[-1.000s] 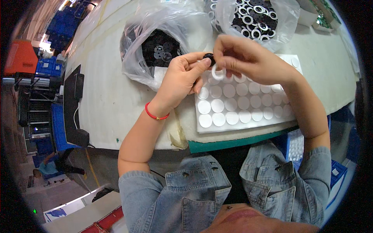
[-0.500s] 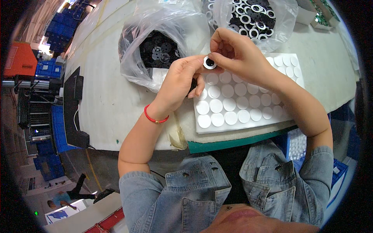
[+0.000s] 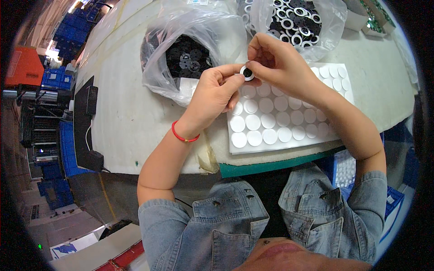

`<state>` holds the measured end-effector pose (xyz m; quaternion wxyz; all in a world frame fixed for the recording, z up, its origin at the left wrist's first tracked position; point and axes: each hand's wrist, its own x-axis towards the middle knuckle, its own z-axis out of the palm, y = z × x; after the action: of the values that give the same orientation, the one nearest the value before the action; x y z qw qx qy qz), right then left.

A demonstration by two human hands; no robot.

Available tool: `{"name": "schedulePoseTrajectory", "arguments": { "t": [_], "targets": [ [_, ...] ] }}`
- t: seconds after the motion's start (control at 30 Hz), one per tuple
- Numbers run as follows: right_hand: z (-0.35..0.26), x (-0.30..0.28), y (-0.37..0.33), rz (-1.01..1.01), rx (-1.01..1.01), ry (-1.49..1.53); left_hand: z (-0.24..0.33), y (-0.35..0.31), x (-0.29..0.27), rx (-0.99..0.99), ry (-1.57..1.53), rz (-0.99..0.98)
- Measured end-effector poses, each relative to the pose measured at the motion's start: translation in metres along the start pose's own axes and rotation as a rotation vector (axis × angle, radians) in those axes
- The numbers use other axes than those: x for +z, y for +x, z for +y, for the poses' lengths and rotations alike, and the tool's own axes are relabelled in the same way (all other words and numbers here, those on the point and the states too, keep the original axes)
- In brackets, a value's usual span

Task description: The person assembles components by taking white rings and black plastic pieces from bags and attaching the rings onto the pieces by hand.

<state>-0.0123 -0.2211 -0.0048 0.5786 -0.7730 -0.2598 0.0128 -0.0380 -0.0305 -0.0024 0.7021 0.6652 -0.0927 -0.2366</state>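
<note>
Between my two hands is a small white ring with a black centre [image 3: 247,73], held above the far left part of a sheet of round white stickers [image 3: 283,119]. My left hand [image 3: 215,90] pinches its left side between thumb and forefinger, its other fingers curled under. From the right, my right hand [image 3: 279,63] grips the ring's upper edge with thumb and fingertips. Left of the hands stands an open clear plastic bag [image 3: 156,74] of black discs [image 3: 187,58]. Beyond my right hand lies another clear bag [image 3: 332,27], filled with black-and-white rings [image 3: 296,22].
Open cartons [image 3: 374,32] with green pieces stand at the far right. A black power strip [image 3: 90,101] with a white cable lies along the table's left side. Tape [image 3: 207,160] hangs at the front edge, beside a green mat edge [image 3: 253,169]. Blue crates [image 3: 393,203] are low at right.
My left fingers have shifted along the ring, and its thumb now presses on the ring's side. A black piece seen under the left fingers is now hidden. The person at lower left is gone from view.
</note>
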Motion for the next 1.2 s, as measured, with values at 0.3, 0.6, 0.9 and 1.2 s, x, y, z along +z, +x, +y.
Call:
{"name": "schedulePoseTrajectory", "arguments": {
  "t": [0.3,0.6,0.9,1.2],
  "targets": [
    [0.004,-0.002,0.001,-0.077,0.164,0.305,-0.007,0.0,-0.001,0.039,-0.13,0.065],
    [-0.001,0.002,-0.003,-0.067,-0.036,0.038,-0.006,0.001,-0.001,0.032,-0.1,0.106],
    [-0.004,-0.007,0.001,0.106,-0.313,-0.145,0.0,0.001,0.005,0.114,0.038,0.043],
    [-0.005,-0.017,0.01,0.584,-0.41,-0.467,-0.003,0.003,-0.001,0.073,-0.084,0.071]
  ]
}}
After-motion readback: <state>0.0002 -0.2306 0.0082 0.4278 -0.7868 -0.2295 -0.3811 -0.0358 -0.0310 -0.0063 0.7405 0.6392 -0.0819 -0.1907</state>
